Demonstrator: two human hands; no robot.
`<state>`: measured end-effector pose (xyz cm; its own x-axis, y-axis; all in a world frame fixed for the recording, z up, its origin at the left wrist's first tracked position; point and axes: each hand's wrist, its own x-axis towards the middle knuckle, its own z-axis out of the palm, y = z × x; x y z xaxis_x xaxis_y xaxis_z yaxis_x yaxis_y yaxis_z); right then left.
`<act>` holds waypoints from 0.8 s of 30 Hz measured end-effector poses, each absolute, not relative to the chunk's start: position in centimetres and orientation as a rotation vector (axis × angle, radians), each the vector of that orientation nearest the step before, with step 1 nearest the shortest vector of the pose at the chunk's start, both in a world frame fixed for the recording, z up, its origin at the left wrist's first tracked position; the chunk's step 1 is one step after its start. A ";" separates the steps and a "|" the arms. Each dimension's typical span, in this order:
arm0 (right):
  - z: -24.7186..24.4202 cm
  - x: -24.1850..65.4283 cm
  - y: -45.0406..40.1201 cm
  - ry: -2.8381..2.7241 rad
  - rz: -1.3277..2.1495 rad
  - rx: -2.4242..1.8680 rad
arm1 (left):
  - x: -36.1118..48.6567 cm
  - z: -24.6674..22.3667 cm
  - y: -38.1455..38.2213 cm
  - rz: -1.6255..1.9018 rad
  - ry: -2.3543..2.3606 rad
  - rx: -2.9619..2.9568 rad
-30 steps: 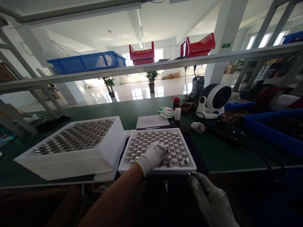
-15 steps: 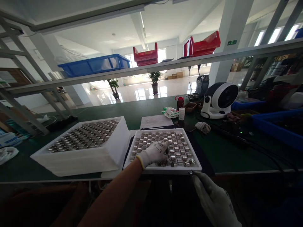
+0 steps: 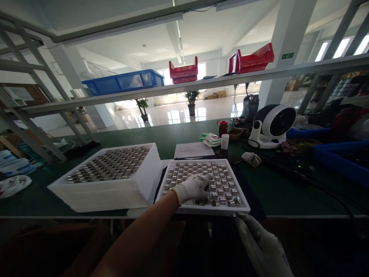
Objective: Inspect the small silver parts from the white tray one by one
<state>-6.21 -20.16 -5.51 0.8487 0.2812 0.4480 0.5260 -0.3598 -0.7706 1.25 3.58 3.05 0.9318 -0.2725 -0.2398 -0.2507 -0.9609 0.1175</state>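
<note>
My left hand (image 3: 192,187), in a white glove, rests on the small metal cylinders (image 3: 220,184) that fill a shallow white tray (image 3: 201,209) at the bench's front edge. Its fingers lie spread across the parts, and I cannot tell whether they pinch one. Below that edge, my gloved right hand (image 3: 261,248) is closed around a thin pointed tool (image 3: 234,215), whose tip sits just under the tray's near right corner. A taller white foam tray (image 3: 115,192) stands to the left, also packed with rows of metal cylinders.
The green bench (image 3: 276,192) carries a white fan (image 3: 272,125), small bottles (image 3: 224,140), a rag (image 3: 251,158), cables and blue bins (image 3: 340,161) at right. Blue and red bins (image 3: 123,80) sit on a shelf rail above. Bags lie at far left.
The view has shifted slightly left and down, so everything sits a little further right. My left hand stays on the tray's parts and my right hand keeps the tool below the edge.
</note>
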 end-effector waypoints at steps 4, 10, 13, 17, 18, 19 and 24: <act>-5.3 -6.3 -19.8 -0.602 -0.318 -1.981 | 1.7 2.7 3.0 -0.440 -0.427 2.951; -5.2 -6.4 -20.1 -0.593 -0.275 -1.954 | 1.2 4.0 3.9 -0.287 -0.325 2.632; -5.8 -5.9 -20.9 -0.633 -0.216 -1.901 | -1.8 4.9 4.8 -0.167 -0.310 2.273; -6.4 -5.9 -20.8 -0.703 -0.174 -1.803 | -7.5 3.1 3.5 -0.101 -0.290 1.804; -6.4 -6.2 -20.4 -0.702 -0.145 -1.802 | -8.8 2.0 2.7 -0.139 -0.231 1.571; -6.3 -6.6 -20.0 -0.692 -0.105 -1.813 | -10.1 0.9 1.9 -0.154 -0.143 1.418; -5.0 -10.0 -17.7 -0.597 0.131 -1.858 | -13.7 -3.3 -0.8 0.168 0.128 1.527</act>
